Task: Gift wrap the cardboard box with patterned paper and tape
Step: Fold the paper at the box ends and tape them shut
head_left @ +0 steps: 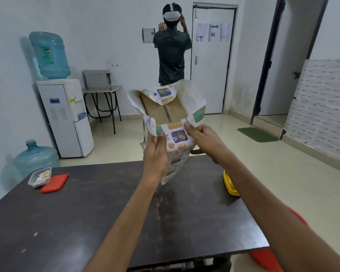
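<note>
**Open end sits at 12 o'clock from both hands**

The cardboard box [163, 111] stands on end over the far half of the table [86, 203]. Its long axis runs from 6 to 12 o'clock and leans slightly away from the person. Whether its lower end touches the tabletop cannot be told. The patterned paper [178, 135] sleeves the sides. At the top, bare cardboard shows inside a ring of loose flaps, with the far one partly folded down and the side ones standing at 9 and 3 o'clock.

The left hand [155, 152] clamps the left edge, with its thumb on the near face and its fingers wrapped behind. The right hand [206, 140] grips the right edge, its thumb pinning paper at the near right corner of the open end.

The unfinished end lies straight up from both thumbs — the right thumb, already at the rim, is the nearer, so folding probably starts there while the left hand steadies the box.

A yellow object [230, 185] lies at 4 o'clock from the box, under the right forearm — possibly the tape, though this cannot be confirmed.
</note>
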